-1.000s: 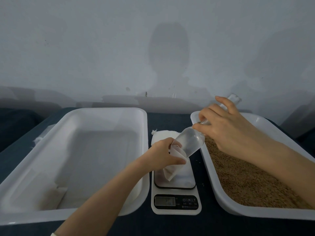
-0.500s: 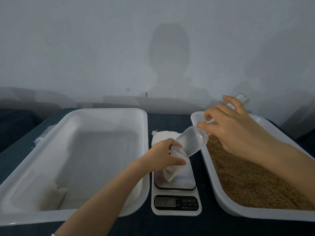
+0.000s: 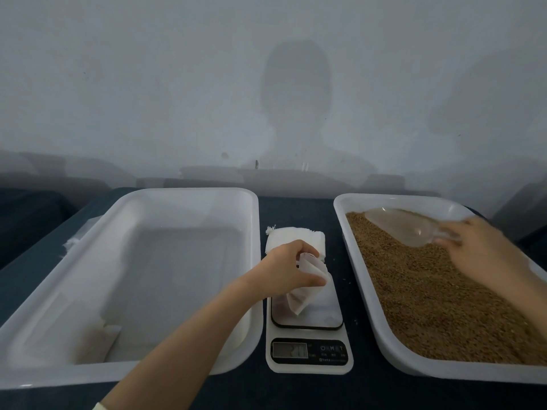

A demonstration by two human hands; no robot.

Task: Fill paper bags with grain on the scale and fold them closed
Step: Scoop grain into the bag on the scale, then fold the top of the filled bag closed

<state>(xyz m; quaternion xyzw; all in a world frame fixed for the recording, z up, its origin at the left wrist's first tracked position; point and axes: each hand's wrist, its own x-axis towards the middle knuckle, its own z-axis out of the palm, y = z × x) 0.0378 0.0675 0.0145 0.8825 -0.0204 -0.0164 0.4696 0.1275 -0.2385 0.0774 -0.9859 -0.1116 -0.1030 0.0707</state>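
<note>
The left hand (image 3: pixel 291 270) grasps a white paper bag (image 3: pixel 306 294) by its open top, thumb and fingers curled round it. The bag hangs tilted, and its lower corner is on or just above the plate of the scale (image 3: pixel 319 312); which of the two cannot be told. Behind the scale lies a stack of bags (image 3: pixel 291 239). The right hand (image 3: pixel 479 247), blurred, grips the handle of a clear scoop (image 3: pixel 405 229) over the brown grain (image 3: pixel 438 297) in the right tray (image 3: pixel 473 372). The left tray (image 3: pixel 177 276) holds one flat bag (image 3: pixel 102 335) in its near corner.
</note>
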